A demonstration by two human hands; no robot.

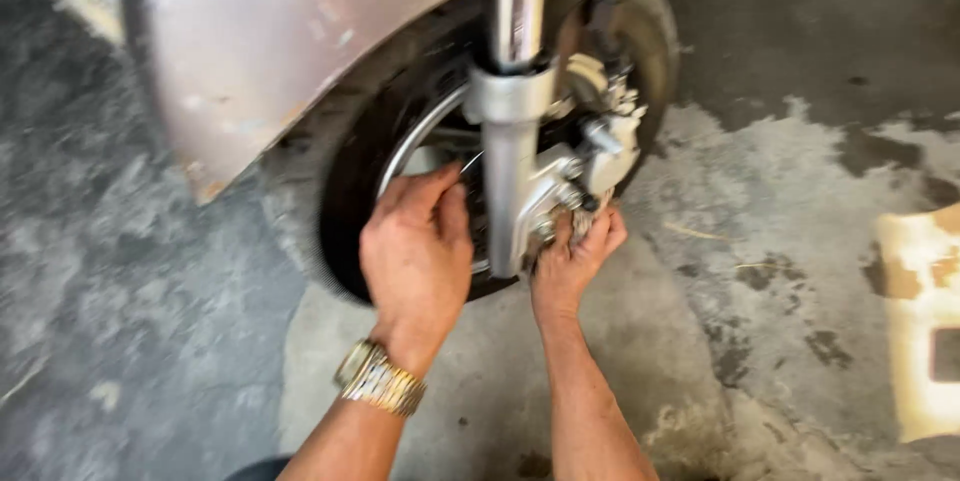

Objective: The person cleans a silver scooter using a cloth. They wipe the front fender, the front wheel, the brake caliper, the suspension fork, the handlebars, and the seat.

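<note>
A scooter's front wheel (350, 191) with a black tyre stands on the concrete floor under a beige body panel (260, 31). A silver fork leg (510, 141) runs down in front of the wheel, with a metal brake caliper (600, 141) to its right. My left hand (418, 256), a gold watch on its wrist, presses flat against the wheel just left of the fork leg. My right hand (575, 256) reaches up under the caliper bracket, fingers curled around something small there; what it is cannot be made out.
Stained grey concrete floor (780, 271) lies all around. A piece of brown cardboard (925, 321) lies at the right edge. The scooter's body overhangs the upper left.
</note>
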